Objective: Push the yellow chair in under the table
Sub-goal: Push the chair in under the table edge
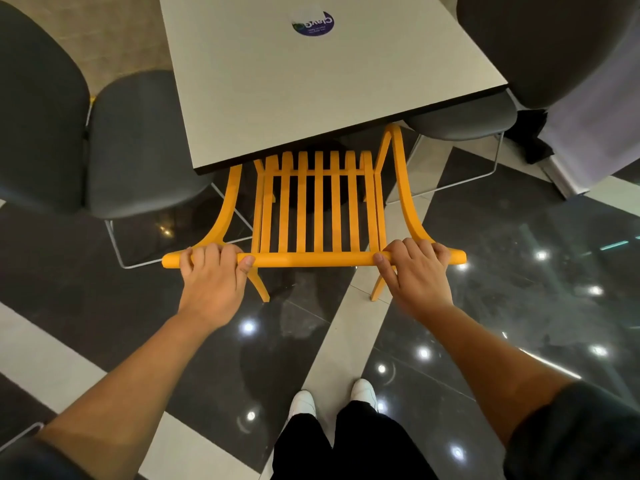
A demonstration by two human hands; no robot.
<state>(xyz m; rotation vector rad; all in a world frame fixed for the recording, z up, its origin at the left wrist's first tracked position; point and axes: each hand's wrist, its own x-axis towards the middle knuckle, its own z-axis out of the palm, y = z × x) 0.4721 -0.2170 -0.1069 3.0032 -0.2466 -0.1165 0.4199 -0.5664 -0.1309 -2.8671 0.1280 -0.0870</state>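
The chair (313, 209) stands directly before the person, its front part under the near edge of the table (311, 95), its back rail nearest the person. The left hand (211, 275) lies on the left end of that rail, the right hand (414, 271) on the right end. A padded chair (138, 143) stands left of the table, another (460, 124) right of it, seat partly beneath. A round sticker (313, 24) lies on the tabletop's far part. The person's shoes (332, 400) stand on the floor (519, 271) behind the chair.

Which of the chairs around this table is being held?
The yellow slatted chair: both the left hand and right hand grip its top rail. The grey chairs beside it are untouched.
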